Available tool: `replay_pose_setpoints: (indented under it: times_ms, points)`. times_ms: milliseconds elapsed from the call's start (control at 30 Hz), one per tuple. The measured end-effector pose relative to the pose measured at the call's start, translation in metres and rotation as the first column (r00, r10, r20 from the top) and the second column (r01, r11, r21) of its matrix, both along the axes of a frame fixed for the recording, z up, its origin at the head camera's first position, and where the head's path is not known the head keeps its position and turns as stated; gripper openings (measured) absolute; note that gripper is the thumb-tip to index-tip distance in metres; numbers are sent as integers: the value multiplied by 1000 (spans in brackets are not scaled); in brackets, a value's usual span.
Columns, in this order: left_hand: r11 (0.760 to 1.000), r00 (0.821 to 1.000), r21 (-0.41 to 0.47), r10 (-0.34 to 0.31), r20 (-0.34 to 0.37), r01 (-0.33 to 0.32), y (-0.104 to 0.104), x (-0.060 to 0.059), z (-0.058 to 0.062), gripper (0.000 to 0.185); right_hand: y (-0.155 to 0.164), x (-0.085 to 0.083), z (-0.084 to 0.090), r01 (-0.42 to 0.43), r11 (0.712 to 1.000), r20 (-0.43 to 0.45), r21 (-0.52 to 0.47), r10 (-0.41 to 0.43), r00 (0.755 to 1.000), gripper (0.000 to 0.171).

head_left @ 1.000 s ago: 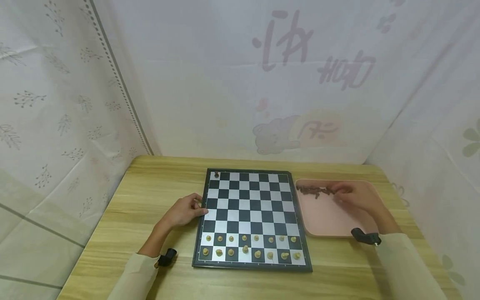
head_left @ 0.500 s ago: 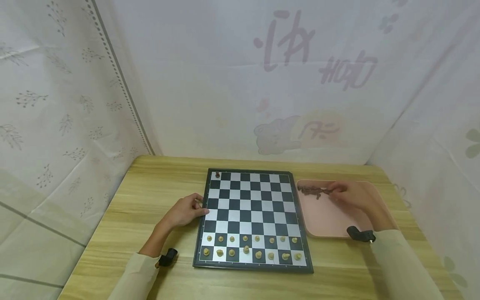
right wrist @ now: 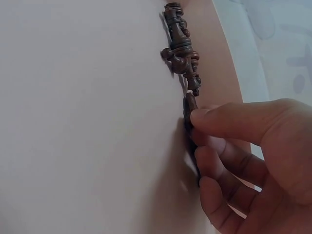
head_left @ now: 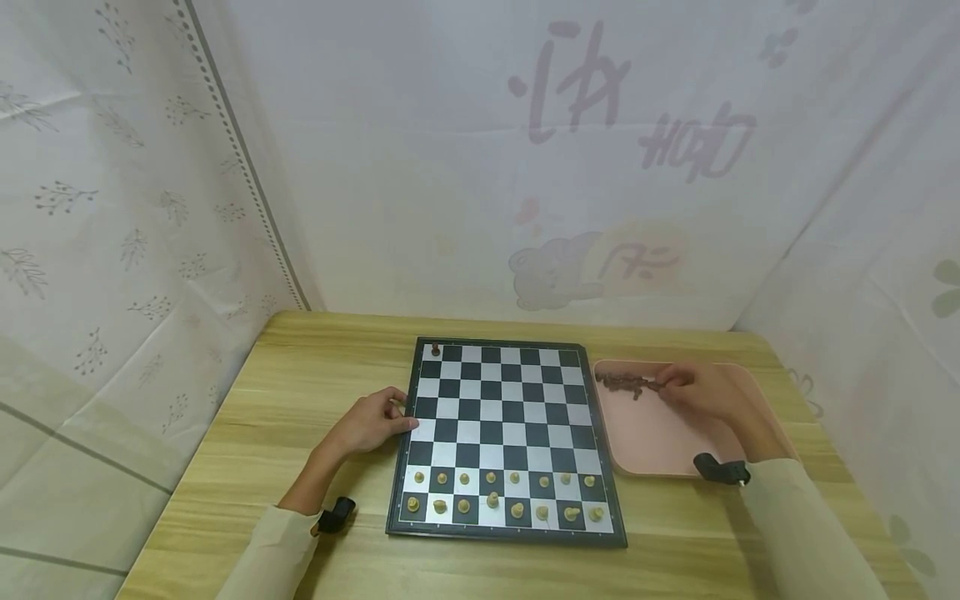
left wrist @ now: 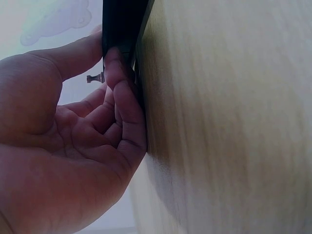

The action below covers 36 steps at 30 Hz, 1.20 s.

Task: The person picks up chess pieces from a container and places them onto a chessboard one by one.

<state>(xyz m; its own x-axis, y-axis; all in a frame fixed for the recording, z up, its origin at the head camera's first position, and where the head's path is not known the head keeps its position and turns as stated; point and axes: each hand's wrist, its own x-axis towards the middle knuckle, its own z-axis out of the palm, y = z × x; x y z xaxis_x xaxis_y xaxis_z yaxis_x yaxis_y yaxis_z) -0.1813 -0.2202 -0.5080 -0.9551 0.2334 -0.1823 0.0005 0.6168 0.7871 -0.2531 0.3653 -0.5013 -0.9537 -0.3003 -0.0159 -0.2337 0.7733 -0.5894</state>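
Several dark pieces (right wrist: 183,53) half hidden behind right hand's fingers (right wrist: 229,119).

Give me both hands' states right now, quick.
Left hand: grips the left edge of the chessboard, thumb on top, fingers curled against its side.
Right hand: pinches a dark chess piece in the pink tray.

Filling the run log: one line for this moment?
left hand: grips black-framed chessboard edge | right hand: pinching dark brown chess piece in pink tray
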Motion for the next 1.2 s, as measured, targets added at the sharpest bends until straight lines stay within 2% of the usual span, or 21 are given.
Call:
replay_pose_setpoints:
  times_ms: [300, 633, 1200]
  points:
    - [1000, 1000, -6, -4, -7, 4, 0, 0, 0, 41, 2, 1, 0, 6, 999, -8, 46, -6, 1000, 8]
    - [1000, 1000, -22, 3, -9, -3, 1, -1, -1, 40, 0, 0, 0, -16, 1000, 1, 11, 16, 1000, 11]
    - [1000, 1000, -21, 15, -1, -15, 0, -1, -2, 39, 0, -2, -3, -10, 999, -4, 44, 10, 1000, 13]
